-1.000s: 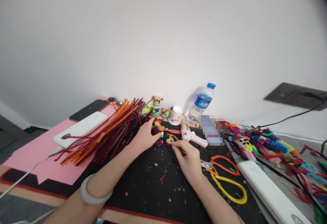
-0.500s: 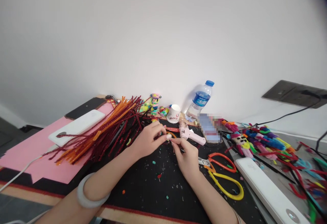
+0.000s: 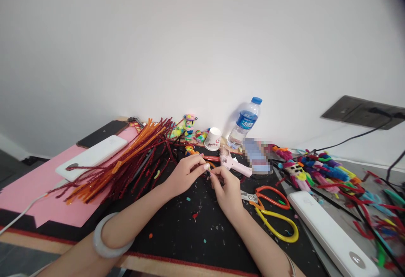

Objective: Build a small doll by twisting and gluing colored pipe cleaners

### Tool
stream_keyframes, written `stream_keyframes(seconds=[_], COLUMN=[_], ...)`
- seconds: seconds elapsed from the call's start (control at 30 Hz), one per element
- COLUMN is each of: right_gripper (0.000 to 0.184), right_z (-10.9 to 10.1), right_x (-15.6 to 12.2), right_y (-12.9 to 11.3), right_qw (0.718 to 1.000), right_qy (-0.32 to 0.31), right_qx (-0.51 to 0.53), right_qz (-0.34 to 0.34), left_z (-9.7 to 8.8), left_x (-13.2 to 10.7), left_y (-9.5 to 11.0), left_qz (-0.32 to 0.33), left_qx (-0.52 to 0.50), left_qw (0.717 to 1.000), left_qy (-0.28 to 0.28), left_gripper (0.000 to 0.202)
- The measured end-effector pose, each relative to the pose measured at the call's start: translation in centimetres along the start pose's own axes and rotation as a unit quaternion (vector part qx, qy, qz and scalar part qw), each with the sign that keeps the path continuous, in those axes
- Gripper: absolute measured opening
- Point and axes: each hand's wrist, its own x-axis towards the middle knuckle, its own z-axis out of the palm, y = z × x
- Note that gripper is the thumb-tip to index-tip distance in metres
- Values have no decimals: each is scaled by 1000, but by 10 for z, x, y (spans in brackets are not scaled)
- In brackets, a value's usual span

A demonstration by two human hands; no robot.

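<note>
My left hand [image 3: 185, 176] and my right hand [image 3: 227, 188] meet fingertip to fingertip above the black mat [image 3: 190, 230]. Both hands are pinched on one small dark piece [image 3: 209, 174] between them; I cannot make out what it is. A pale bangle [image 3: 107, 239] sits on my left wrist. A pink glue gun [image 3: 234, 165] lies just behind my right hand. A sheaf of red and orange pipe cleaners [image 3: 126, 163] spreads out to the left of my left hand.
Orange scissors [image 3: 272, 197] and yellow scissors [image 3: 278, 226] lie right of my right hand. A water bottle [image 3: 245, 123] and a paper cup [image 3: 212, 138] stand by the wall. Pipe-cleaner figures [image 3: 316, 169], a white power bank [image 3: 329, 235], another [image 3: 91, 157] on pink paper [image 3: 41, 184].
My left hand left the small figure on the mat and came to meet my right hand. Both now pinch the same small piece. The view drifted slightly.
</note>
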Motion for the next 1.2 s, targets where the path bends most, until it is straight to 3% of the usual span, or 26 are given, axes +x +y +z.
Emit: stream_keyframes(seconds=[0.33,0.5,0.73,0.83,0.97,1.07,1.2], right_gripper=[17,25,29,29,25,24,23], right_z=[-2,-2,-1,-1,-1,-2,-3], right_x=[-2,-3,-1,-1,-2,-3,-3], right_y=[0,3,8,9,9,7,3], right_qw=[998,994,980,981,990,996,999], right_qy=[-26,-34,-82,-57,0,33,40], right_qx=[56,103,176,183,136,86,35], right_qz=[8,29,31,40,30,13,-9], left_z=[-1,-1,2,3,2,1,1], left_x=[-1,-2,-1,-2,-2,-1,-2], left_y=[4,2,5,6,4,5,5], left_qz=[10,-21,0,-46,-78,-48,22], left_qx=[-30,-78,-130,-148,-137,-77,21], left_qw=[999,995,979,978,986,996,999], left_qy=[-8,-53,-158,-138,-55,-14,-11], left_gripper=[23,22,20,23,30,28,19])
